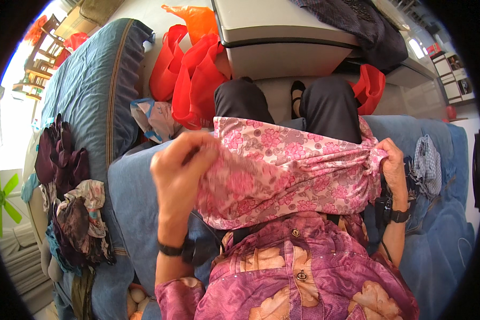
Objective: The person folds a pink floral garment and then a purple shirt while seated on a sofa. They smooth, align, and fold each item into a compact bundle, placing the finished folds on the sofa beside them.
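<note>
A pink and white flower-patterned cloth [324,192] lies stretched over the lap, across dark trousers. My left hand [188,168] is raised at the cloth's left end, blurred, with its fingers closed on the fabric. At the right end, my right hand [392,164] pinches a gathered, twisted part of the same cloth between thumb and fingers. Folds run from that gathered part towards the middle. Both wrists wear dark bands. Which garment or piece the cloth is, I cannot tell.
Around me is a blue-covered sofa [140,192], with crumpled clothes [80,216] on its left arm and a checked cloth [427,166] at right. Red bags [196,84] stand on the floor near a pale table [288,56]. A dark garment [368,32] lies over the table.
</note>
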The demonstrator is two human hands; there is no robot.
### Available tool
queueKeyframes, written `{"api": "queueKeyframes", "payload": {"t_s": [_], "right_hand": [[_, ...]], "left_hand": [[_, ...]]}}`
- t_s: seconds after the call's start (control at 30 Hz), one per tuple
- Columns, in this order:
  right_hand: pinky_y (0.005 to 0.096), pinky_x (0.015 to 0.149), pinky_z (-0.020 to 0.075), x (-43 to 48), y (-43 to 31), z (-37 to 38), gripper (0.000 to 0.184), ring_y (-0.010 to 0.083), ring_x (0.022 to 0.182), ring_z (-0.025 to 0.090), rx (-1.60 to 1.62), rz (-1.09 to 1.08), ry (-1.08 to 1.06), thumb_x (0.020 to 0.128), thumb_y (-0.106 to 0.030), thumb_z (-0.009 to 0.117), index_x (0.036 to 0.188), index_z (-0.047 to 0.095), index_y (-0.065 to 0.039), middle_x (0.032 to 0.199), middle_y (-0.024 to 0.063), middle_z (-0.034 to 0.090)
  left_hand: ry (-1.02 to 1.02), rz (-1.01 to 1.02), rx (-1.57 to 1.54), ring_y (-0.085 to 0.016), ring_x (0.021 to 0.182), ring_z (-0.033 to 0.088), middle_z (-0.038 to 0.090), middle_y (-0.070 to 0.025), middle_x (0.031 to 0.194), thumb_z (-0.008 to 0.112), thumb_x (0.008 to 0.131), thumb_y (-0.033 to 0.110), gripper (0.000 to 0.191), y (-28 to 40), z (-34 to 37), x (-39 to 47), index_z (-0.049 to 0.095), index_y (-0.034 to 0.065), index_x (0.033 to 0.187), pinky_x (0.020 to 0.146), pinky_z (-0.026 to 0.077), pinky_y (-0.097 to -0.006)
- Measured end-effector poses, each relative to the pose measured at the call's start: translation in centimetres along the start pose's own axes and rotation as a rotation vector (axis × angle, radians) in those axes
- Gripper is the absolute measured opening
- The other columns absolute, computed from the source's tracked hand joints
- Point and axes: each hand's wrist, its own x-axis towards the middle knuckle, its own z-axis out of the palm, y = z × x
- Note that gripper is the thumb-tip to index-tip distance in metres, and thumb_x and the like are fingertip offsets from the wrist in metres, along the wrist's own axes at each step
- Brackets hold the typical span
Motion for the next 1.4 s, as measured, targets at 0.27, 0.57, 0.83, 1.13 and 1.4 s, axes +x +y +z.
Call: {"api": "queueKeyframes", "payload": {"t_s": [0.27, 0.57, 0.83, 1.13, 1.4], "right_hand": [[0.0297, 0.067, 0.0426, -0.2, 0.6, 0.1, 0.018, 0.0233, 0.074, 0.054, -0.034, -0.020, 0.005, 0.072, 0.014, 0.051, 0.086, 0.052, 0.003, 0.080, 0.0118, 0.052], [0.0314, 0.068, 0.0435, 0.0, 0.0, -0.1, 0.014, 0.0252, 0.073, 0.055, -0.037, -0.008, -0.013, 0.074, 0.013, 0.052, 0.083, 0.053, 0.003, 0.079, 0.0127, 0.053], [0.0294, 0.066, 0.0403, 0.0, -0.2, 0.0, 0.014, 0.0216, 0.071, 0.051, 0.003, 0.007, 0.000, 0.073, 0.013, 0.051, 0.084, 0.050, 0.004, 0.078, 0.0115, 0.049], [0.0341, 0.069, 0.0452, -0.1, -0.1, -0.2, 0.010, 0.0299, 0.074, 0.057, -0.046, -0.027, -0.019, 0.076, 0.010, 0.053, 0.084, 0.053, 0.003, 0.079, 0.0140, 0.054], [0.0353, 0.070, 0.0447, 0.0, 0.7, 0.1, 0.022, 0.0324, 0.078, 0.057, 0.003, -0.092, 0.007, 0.067, 0.014, 0.047, 0.085, 0.055, 0.003, 0.080, 0.0150, 0.054]], "left_hand": [[0.072, -0.089, 0.031, -0.004, 0.071, 0.054, 0.063, 0.0029, 0.080, 0.064, 0.090, -0.003, 0.008, -6.5, 4.2, 2.9, 0.068, -0.0029, 0.097, 0.065, 0.043, -0.0187], [0.173, -0.218, -0.062, -0.007, 0.068, 0.052, 0.059, 0.0001, 0.071, 0.071, 0.083, 0.003, 0.011, -8.1, 4.9, 3.7, 0.069, -0.0042, 0.092, 0.063, 0.043, -0.0232], [0.236, -0.162, 0.013, -0.011, 0.074, 0.056, 0.064, -0.0045, 0.080, 0.070, 0.084, 0.003, 0.013, -9.2, 5.7, 4.1, 0.066, -0.0050, 0.094, 0.068, 0.047, -0.0262], [0.225, -0.209, 0.015, -0.013, 0.076, 0.059, 0.065, -0.0068, 0.083, 0.069, 0.084, 0.003, 0.020, -10.6, 5.7, 4.9, 0.066, -0.0066, 0.100, 0.071, 0.049, -0.0268], [0.201, -0.238, -0.058, -0.008, 0.069, 0.050, 0.057, 0.0016, 0.073, 0.068, 0.078, -0.002, 0.010, -10.2, 5.2, 5.2, 0.068, -0.0042, 0.088, 0.061, 0.040, -0.0236]]}}
